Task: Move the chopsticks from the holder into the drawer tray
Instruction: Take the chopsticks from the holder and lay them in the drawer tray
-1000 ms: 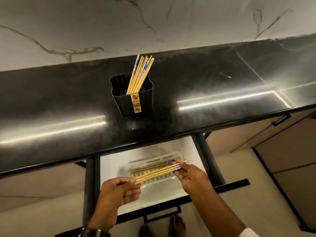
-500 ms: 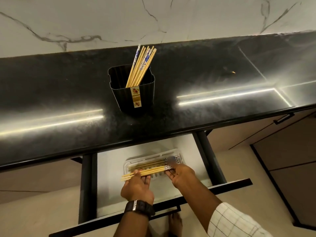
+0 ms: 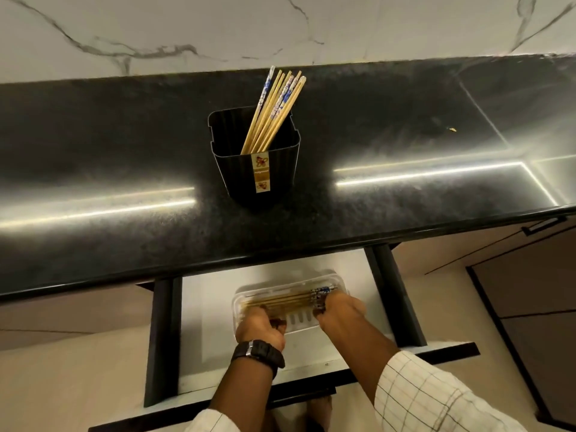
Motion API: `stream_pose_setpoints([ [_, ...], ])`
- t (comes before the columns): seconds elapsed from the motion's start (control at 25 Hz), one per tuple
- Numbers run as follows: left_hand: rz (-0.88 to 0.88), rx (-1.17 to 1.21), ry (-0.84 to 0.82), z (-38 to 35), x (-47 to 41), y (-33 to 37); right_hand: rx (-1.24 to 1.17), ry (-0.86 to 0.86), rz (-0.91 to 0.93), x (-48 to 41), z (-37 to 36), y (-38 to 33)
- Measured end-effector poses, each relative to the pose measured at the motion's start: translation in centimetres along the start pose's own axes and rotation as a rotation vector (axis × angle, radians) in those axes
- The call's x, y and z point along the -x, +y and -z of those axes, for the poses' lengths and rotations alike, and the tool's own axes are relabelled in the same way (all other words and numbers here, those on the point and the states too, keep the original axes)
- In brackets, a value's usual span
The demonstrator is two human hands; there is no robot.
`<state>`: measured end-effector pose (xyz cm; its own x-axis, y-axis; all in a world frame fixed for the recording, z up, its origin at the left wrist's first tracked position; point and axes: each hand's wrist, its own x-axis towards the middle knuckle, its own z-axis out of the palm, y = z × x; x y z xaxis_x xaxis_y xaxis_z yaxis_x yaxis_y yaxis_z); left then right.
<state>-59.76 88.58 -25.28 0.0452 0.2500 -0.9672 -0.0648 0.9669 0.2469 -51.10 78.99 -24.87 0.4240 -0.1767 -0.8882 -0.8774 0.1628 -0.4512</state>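
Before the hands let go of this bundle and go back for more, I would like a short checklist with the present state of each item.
1. Drawer open enough to reach the tray: ok.
2. Bundle of chopsticks lies inside the clear tray, along its length: ok.
3. Patterned ends all at the right side: ok, as far as visible.
4. Left hand and right hand released from the bundle: cannot tell, fingers hide the contact.
5. Chopsticks in the black holder left to move: not ok, several remain.
6. Countertop path to the holder free: ok.
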Motion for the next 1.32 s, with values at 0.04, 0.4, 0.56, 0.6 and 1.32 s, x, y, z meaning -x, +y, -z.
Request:
stream_pose_setpoints([
  [0.04,0.010,-0.009,-0.011,-0.1,0.3,0.3,-0.011,0.024,-0.009,0.4,0.0,-0.2],
  [0.4,-0.021,0.067,-0.245,0.0,7.9,3.7,-0.068,-0.141,0.111,8.3,1.3,-4.5],
  [0.56,-0.387,0.018,-0.387,-2.5,12.8,5.9,-0.052,-0.359,0.658,13.8,-1.9,-9.4],
  [0.6,-0.492,-0.007,-0.424,-3.2,13.9,6.7,-0.002,-0.400,0.782,14.8,-3.0,-10.8],
  [1.32,-0.892,-0.342,-0.653,-14.4,16.5,15.7,0.396,-0.219,1.045,10.1,-19.7,-22.2],
])
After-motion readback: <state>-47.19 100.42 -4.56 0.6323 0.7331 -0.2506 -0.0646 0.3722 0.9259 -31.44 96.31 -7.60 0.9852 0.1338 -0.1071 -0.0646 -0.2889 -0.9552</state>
